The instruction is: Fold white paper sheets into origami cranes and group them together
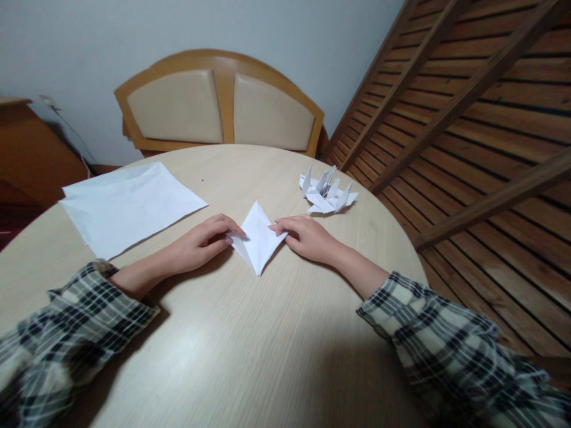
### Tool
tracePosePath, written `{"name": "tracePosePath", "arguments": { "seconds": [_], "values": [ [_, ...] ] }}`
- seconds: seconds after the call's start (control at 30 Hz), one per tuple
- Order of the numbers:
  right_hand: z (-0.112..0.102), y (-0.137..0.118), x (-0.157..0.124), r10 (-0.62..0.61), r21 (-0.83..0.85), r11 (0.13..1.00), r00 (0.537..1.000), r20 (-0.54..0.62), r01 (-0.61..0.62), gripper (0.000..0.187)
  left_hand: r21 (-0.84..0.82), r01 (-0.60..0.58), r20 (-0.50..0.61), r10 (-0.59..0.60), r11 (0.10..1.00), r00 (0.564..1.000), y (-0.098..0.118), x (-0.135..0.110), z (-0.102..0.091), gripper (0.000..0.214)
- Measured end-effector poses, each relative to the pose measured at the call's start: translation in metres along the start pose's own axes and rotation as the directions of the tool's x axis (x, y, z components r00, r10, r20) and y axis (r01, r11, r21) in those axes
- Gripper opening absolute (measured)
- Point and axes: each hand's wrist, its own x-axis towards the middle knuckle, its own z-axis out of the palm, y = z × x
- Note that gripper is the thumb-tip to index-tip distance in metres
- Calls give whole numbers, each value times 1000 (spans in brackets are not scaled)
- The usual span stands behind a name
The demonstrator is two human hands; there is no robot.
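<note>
A white sheet of paper folded into a small diamond (pixel 257 238) lies on the table in front of me, one point toward me. At its left corner, my left hand (pixel 203 241) pinches the paper between thumb and forefinger. My right hand (pixel 307 236) grips the opposite corner the same way. A crease runs down the middle of the diamond to its near tip. Beyond my right hand stand several folded paper cranes (pixel 328 191), bunched together with their wings and necks raised.
Large white paper sheets (pixel 134 205) lie stacked at the left of the round wooden table (pixel 250 356). Behind the table is a padded wooden headboard (pixel 218 101). A slatted wooden structure (pixel 482 131) rises on the right, and a brown cabinet (pixel 35 154) stands far left.
</note>
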Motion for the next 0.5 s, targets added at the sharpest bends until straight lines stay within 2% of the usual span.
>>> {"name": "tracePosePath", "arguments": {
  "seconds": [0.17,0.5],
  "values": [
    [-3,-6,-2,-12,-21,1000,1000,-9,12,37,84,18,31,-21,996,999,3,0,-1,34],
    [-7,-9,-1,-10,-13,1000,1000,13,10,42,155,37,0,-37,987,999,-2,1,5,36]
  ]
}}
